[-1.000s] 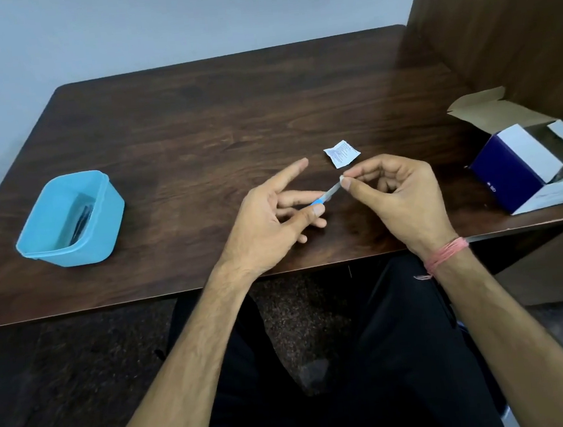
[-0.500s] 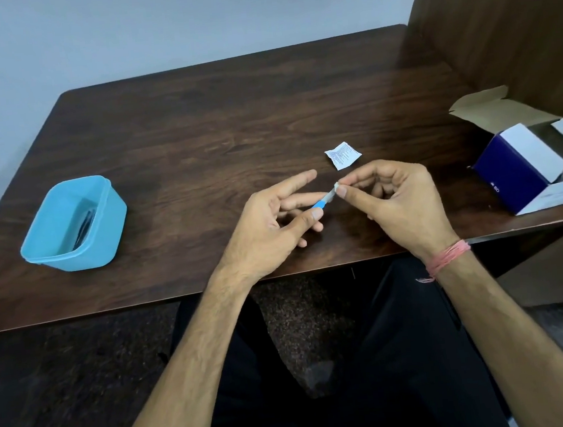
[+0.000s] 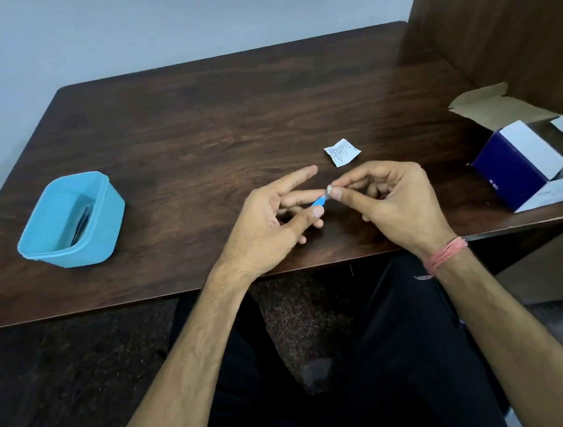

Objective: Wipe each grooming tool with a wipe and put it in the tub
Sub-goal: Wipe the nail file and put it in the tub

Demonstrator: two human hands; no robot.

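Slim blue plastic tool (image 3: 318, 202) pinched in left hand (image 3: 274, 221) — crumpled white wipe (image 3: 329, 191) pinched by right hand (image 3: 399, 198).

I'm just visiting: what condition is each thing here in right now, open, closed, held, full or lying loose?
Blue tub: lidless, upright on the table, dark tools inside.
Blue-handled tool: held in the left hand, being wiped.
Wipe: pinched around the tool's tip by the right hand.
Sachet: torn, lying loose on the table.
Cardboard box: on its side, flap open.
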